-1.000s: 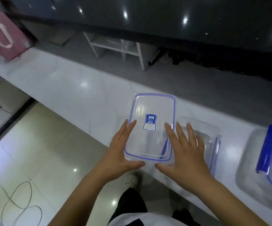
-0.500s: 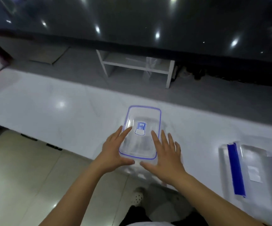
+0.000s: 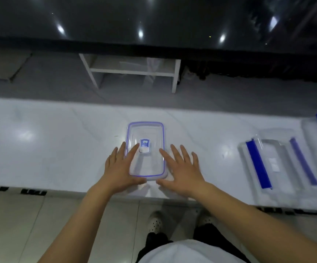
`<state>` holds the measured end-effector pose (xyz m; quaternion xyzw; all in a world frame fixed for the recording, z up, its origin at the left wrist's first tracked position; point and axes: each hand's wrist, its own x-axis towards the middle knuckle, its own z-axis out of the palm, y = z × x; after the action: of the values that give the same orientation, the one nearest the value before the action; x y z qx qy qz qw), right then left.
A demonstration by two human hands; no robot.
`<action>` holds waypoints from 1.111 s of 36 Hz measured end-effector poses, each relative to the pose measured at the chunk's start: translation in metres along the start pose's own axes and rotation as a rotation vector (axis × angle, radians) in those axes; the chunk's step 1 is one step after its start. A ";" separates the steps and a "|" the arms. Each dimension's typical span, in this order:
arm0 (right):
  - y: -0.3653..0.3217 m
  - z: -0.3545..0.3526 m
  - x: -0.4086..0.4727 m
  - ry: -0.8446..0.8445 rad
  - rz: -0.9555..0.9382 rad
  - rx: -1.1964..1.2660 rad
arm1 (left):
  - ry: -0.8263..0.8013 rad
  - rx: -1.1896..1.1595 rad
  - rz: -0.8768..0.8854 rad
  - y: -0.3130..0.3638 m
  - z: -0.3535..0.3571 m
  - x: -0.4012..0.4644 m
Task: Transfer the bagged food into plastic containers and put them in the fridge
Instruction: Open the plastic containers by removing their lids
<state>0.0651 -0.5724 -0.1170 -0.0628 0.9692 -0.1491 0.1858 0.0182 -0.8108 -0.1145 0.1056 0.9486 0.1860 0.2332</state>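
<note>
The clear plastic container, blue-rimmed with a small label in the middle of its lid, lies flat on the white tabletop near the front edge, right in front of me. I judge it light, stiff and slick, with nothing visible inside; the best hold looks to be on its long sides or under the rim, not on the smooth top. My left hand rests flat with straight fingers over its left edge, gripping nothing; my right hand lies flat and spread just beside its right edge, also holding nothing. Well to the right lie more containers with blue clips. The tabletop is glossy; beyond it stands a white shelf on grey floor.
</note>
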 end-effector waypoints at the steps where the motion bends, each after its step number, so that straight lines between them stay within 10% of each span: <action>1: 0.003 -0.008 -0.008 0.030 0.004 0.016 | 0.034 -0.030 0.025 0.010 -0.001 -0.001; 10: 0.106 -0.097 -0.135 0.340 0.265 0.209 | 0.053 -0.398 0.341 0.174 0.041 -0.024; 16: 0.213 -0.123 -0.206 0.446 0.515 0.304 | -0.021 -0.132 0.443 0.284 0.097 -0.033; 40: 0.447 -0.147 -0.168 0.298 0.524 0.055 | 0.235 0.155 -0.009 0.456 0.199 0.026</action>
<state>0.1351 -0.0803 -0.0687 0.2169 0.9646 -0.1298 0.0753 0.1435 -0.3287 -0.1049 0.0964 0.9814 0.1220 0.1125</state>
